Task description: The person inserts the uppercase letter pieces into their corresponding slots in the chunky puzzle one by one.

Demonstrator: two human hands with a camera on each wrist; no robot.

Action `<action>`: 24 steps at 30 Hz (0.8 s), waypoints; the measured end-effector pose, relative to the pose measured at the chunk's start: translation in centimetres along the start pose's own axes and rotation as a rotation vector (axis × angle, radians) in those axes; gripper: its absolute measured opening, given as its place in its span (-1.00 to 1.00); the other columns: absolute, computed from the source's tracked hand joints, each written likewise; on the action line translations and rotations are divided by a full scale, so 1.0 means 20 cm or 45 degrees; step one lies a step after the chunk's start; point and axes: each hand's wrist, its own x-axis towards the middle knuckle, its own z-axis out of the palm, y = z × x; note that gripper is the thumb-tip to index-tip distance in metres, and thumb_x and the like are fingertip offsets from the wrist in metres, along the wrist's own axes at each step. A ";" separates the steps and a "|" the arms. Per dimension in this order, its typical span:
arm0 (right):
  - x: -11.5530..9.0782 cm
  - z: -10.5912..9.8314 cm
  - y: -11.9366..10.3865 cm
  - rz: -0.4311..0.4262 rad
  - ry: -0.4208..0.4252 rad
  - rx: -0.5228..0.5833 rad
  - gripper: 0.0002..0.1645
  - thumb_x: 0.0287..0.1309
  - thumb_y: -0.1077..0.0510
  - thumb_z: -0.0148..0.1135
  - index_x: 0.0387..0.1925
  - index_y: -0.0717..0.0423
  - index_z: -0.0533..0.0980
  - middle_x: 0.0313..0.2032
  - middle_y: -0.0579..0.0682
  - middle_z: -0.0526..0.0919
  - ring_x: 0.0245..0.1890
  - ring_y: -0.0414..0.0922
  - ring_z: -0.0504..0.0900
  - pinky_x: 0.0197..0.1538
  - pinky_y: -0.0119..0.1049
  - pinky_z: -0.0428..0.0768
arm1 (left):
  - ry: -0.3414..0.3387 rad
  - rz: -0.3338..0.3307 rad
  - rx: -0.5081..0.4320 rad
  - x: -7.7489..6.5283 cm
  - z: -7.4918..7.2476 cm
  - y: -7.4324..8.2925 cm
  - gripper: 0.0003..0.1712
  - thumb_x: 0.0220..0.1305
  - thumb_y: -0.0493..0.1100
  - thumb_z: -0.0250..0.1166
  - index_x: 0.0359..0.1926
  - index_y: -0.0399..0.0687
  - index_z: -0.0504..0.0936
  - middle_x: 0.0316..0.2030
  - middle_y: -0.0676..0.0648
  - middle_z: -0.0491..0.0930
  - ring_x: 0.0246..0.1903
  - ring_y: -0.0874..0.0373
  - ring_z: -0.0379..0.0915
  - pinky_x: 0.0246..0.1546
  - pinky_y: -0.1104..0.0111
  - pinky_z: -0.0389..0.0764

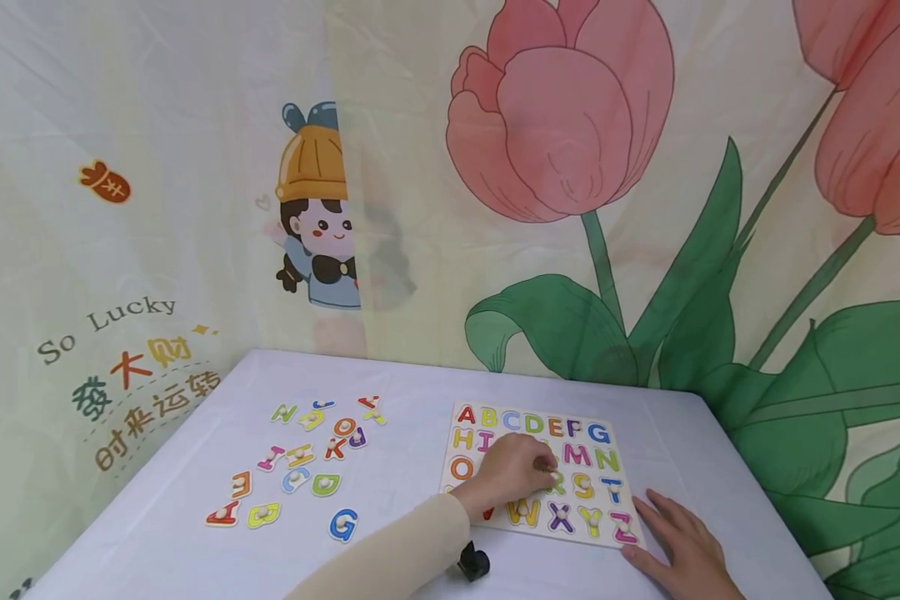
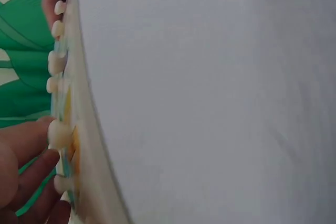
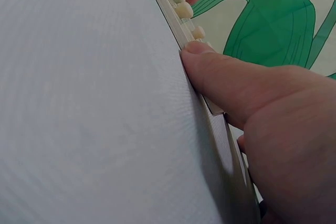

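A wooden alphabet puzzle board [image 1: 452, 454] lies on the table. My left hand [image 1: 512, 471] reaches over its middle, with curled fingertips pinching at a letter puzzle piece beside the green R [image 1: 558, 483]; the fingers hide most of that piece. In the left wrist view, a round knob [image 2: 60, 134] stands in front of these fingertips. My right hand [image 1: 682, 546] rests at the board's near right corner, fingers extended and spread. Its thumb [image 3: 210, 66] lies against the board's edge. Knobbed pieces, including the X [image 1: 561, 517] and pink Z [image 1: 624, 527], sit in the near row.
Loose letter pieces lie scattered on the left of the white table [image 1: 397, 458], among them a blue G [image 1: 342, 525], a green D [image 1: 326, 485] and a red A [image 1: 222, 513]. A small black object [image 1: 474, 562] shows by the left sleeve. A printed curtain [image 1: 405, 167] hangs behind the table.
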 end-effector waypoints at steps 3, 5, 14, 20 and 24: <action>0.00 0.00 -0.01 0.018 -0.012 -0.002 0.17 0.15 -0.51 0.40 0.51 0.18 0.40 0.52 0.33 0.27 0.44 0.43 0.17 0.28 0.70 0.14 | -0.041 -0.005 -0.020 -0.02 -0.06 -0.03 -0.85 0.29 -0.02 0.56 -0.12 0.19 0.84 -0.30 0.31 0.68 -0.27 0.42 0.46 -0.12 0.46 0.53; 0.00 0.00 -0.01 0.022 -0.017 -0.004 0.17 0.15 -0.51 0.39 0.52 0.17 0.39 0.53 0.33 0.26 0.44 0.43 0.16 0.28 0.70 0.14 | -0.045 -0.025 -0.022 -0.03 -0.12 -0.06 -0.83 0.31 -0.02 0.55 -0.10 0.17 0.84 -0.26 0.28 0.70 -0.23 0.36 0.51 -0.10 0.42 0.55; -0.01 -0.01 0.00 -0.021 0.026 0.001 0.13 0.17 -0.50 0.38 0.51 0.15 0.41 0.52 0.29 0.29 0.42 0.40 0.19 0.25 0.70 0.18 | -0.005 -0.075 0.009 -0.24 -0.53 -0.39 -0.84 0.33 -0.05 0.53 -0.08 0.19 0.83 -0.27 0.32 0.67 -0.15 0.23 0.60 -0.01 0.25 0.59; -0.02 -0.01 0.00 -0.045 0.052 0.024 0.09 0.17 -0.47 0.40 0.48 0.16 0.44 0.50 0.29 0.31 0.41 0.38 0.20 0.23 0.70 0.18 | -0.042 0.039 0.038 -0.50 -0.81 -0.73 -0.85 0.36 -0.09 0.51 -0.07 0.21 0.82 -0.18 0.23 0.76 -0.17 0.30 0.61 -0.04 0.23 0.67; -0.02 -0.01 0.00 -0.043 0.051 0.038 0.10 0.17 -0.47 0.41 0.49 0.15 0.44 0.50 0.28 0.30 0.42 0.38 0.19 0.23 0.71 0.17 | -0.078 0.036 0.062 -0.67 -0.95 -0.90 -0.85 0.39 -0.10 0.48 -0.05 0.21 0.82 -0.17 0.26 0.75 -0.21 0.34 0.56 -0.10 0.26 0.66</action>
